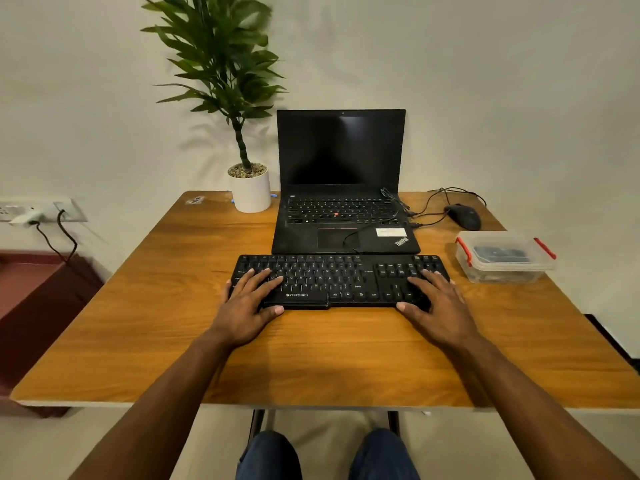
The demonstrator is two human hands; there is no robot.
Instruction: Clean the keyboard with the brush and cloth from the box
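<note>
A wooden table (138,306) carries everything, and the black Zebronics keyboard (332,278) lies flat across its middle, directly under both hands. The left hand (247,303) grips the keyboard's left end, fingers spread over the keys and thumb hooked against the front edge; the right hand (436,303) holds the right end the same way, over the arrow keys and number pad. Just beyond the fingertips sits an open ThinkPad laptop (341,188), its front edge almost touching the keyboard. Right of the right hand, near but apart, stands the clear plastic box (504,258) with red clips, lid on; something dark shows inside, but brush and cloth cannot be told apart. The keyboard looks light and rigid, though long enough to flex, so taking it by both ends suits it; loose keycaps are the fragile part.
</note>
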